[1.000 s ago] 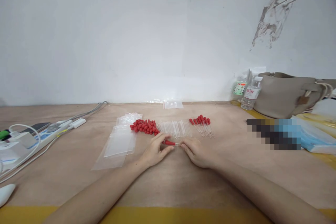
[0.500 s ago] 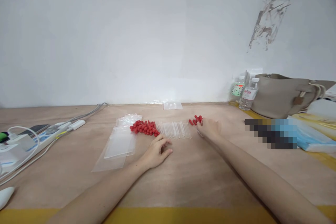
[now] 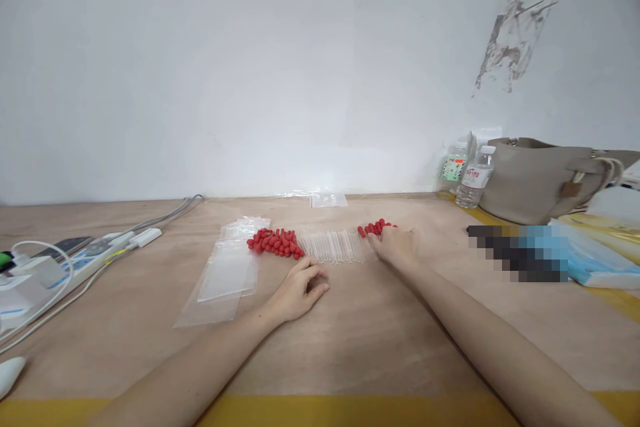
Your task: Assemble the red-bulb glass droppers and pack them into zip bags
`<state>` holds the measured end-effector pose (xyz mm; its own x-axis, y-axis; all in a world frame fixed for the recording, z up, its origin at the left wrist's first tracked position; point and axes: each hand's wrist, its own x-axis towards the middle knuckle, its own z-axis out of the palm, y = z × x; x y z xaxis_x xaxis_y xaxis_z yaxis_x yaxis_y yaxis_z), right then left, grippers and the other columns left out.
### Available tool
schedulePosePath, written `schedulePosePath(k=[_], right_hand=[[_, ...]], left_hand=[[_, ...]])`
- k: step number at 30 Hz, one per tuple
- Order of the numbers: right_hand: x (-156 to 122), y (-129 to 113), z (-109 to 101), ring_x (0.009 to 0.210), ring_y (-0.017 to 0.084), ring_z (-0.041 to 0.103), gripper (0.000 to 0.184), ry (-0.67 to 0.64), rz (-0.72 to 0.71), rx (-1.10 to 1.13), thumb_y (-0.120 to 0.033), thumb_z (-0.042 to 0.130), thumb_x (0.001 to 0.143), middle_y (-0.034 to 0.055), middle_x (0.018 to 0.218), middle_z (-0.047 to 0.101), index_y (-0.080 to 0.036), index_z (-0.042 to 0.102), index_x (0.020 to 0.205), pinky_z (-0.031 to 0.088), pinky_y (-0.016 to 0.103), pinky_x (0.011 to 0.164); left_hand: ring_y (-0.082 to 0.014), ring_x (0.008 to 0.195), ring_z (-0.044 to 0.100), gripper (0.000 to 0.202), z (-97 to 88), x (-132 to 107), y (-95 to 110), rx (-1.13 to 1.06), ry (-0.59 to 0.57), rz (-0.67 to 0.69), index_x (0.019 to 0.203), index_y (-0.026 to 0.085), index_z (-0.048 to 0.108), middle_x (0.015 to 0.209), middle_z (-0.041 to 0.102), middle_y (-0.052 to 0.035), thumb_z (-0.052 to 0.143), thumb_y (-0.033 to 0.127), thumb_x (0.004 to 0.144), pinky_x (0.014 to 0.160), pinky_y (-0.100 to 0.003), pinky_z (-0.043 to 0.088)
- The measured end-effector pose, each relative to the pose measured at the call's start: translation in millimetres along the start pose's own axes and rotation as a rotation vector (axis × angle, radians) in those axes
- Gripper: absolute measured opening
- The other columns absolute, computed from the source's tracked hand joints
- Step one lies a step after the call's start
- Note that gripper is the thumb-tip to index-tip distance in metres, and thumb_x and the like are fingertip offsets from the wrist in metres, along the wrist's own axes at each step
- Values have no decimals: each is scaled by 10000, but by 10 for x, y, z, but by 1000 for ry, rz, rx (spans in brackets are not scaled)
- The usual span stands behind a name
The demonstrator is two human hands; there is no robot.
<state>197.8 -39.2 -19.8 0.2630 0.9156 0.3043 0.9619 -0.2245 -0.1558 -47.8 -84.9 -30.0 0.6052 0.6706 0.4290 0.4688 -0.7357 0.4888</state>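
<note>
My left hand [image 3: 303, 288] rests on the table with loosely bent fingers and thumb apart, holding nothing. Just beyond its fingertips lies a pile of red rubber bulbs [image 3: 274, 243]. A row of thin clear tubes [image 3: 331, 247] lies side by side between my two hands. My right hand [image 3: 395, 248] is at the right end of that row, fingers closed at a red-bulbed dropper [image 3: 373, 238]; the grip is partly hidden. More red bulbs [image 3: 381, 223] show just past its fingers. Clear plastic bags [image 3: 227, 270] lie flat left of the bulb pile.
Far left are a power strip [image 3: 83, 267] with plugs and cables and a dark phone [image 3: 67, 247]. Two plastic bottles [image 3: 475, 177] and a grey-beige bag [image 3: 533, 180] stand at the back right, near a blue package [image 3: 595, 263]. A wall [image 3: 280, 80] bounds the back.
My right hand has shifted slightly left, toward the row of tubes. More red bulbs show beside its fingers now. My left hand has stayed in place.
</note>
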Motion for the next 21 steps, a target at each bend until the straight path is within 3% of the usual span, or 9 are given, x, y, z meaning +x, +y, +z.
schedulePosePath(k=[4,10,15,18,21], right_hand=[[-53,-150,7,767,229,563,354,-9,-83,73,-414,385,782,82,721,635,-174,621,673,237,400,784],[40,-294,51,922,274,525,178,-132,-4,67,-265,478,710,115,817,631,-160,622,711,246,402,791],[122,-330,53,934,280,522,241,-147,26,103,-312,434,764,131,828,623,-162,613,703,264,419,793],[75,-318,-4,891,267,539,305,-136,-1,131,-338,385,802,131,791,620,-159,600,680,283,404,784],[-65,-225,-72,809,226,558,300,-113,-75,168,-323,348,829,115,782,618,-154,579,738,324,348,738]], left_hand=[[-159,803,498,115,-3,-2,16,-5,1,4,865,186,567,918,507,-50,499,200,773,721,-288,429],[-166,830,505,112,-20,2,18,-3,2,1,858,187,571,925,510,-51,496,207,776,732,-293,431],[-156,794,508,116,21,-11,21,14,10,11,869,190,567,918,516,-48,504,213,775,702,-275,428],[-160,780,500,81,8,-6,47,88,108,-5,798,177,554,849,525,-43,511,242,776,705,-279,416],[-174,766,496,186,-187,64,-2,227,260,-79,657,173,507,738,526,-34,484,298,792,716,-295,402]])
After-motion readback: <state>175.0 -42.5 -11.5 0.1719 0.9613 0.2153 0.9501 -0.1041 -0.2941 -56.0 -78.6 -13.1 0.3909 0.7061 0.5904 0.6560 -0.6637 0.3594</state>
